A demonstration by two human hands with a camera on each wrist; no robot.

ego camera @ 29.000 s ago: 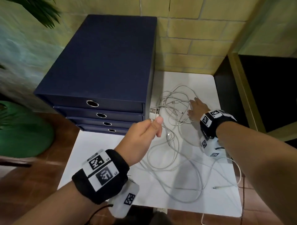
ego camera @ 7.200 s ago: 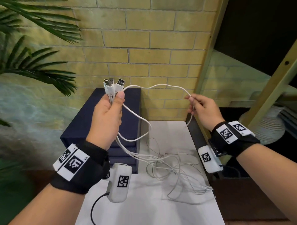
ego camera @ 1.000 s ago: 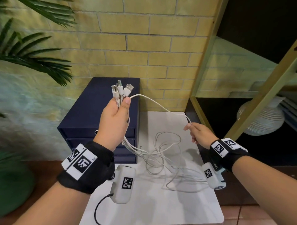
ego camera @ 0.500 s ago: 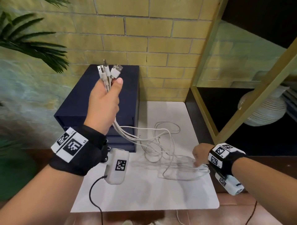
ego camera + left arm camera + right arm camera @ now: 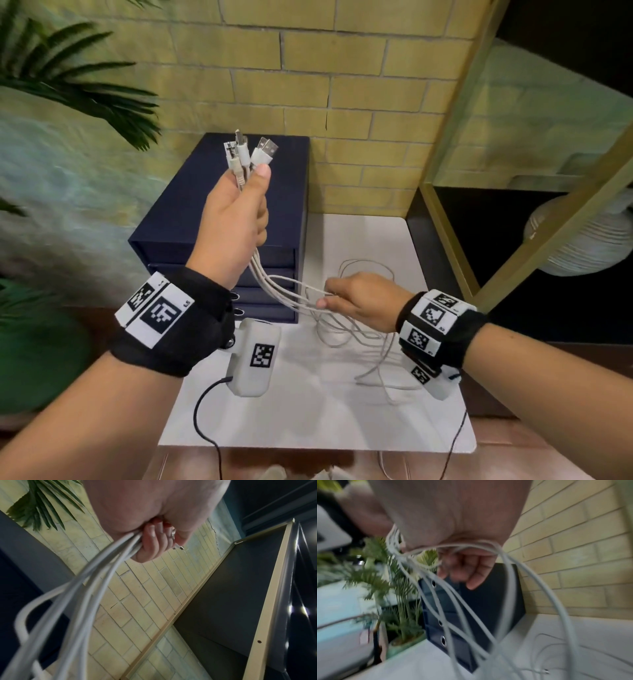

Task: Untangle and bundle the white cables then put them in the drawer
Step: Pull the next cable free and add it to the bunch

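Several white cables (image 5: 284, 287) have their plug ends (image 5: 251, 154) gathered upright in my left hand (image 5: 253, 185), which grips them in a fist above the navy drawer unit (image 5: 291, 192). In the left wrist view my fingers (image 5: 154, 545) curl round the strands (image 5: 96, 582). Lower and to the right, my right hand (image 5: 329, 298) grips the same strands where they sag away from the left hand. The right wrist view shows its fingers (image 5: 462, 566) curled over the loose loops (image 5: 505, 574). The rest of the cables lies in slack loops (image 5: 359, 339) on the white table (image 5: 308, 411). The drawers (image 5: 274, 284) are closed.
A brick wall stands behind the table. At the right is a gold-framed dark shelf (image 5: 442, 222) holding a white ribbed vase (image 5: 582, 240). Palm leaves (image 5: 85, 85) and a green pot (image 5: 34, 359) are at the left. A black camera wire (image 5: 202, 411) hangs from my left wrist.
My right hand left the table's right edge, rose leftward and closed round the strands below my left hand. The left hand kept its hold on the plug ends.
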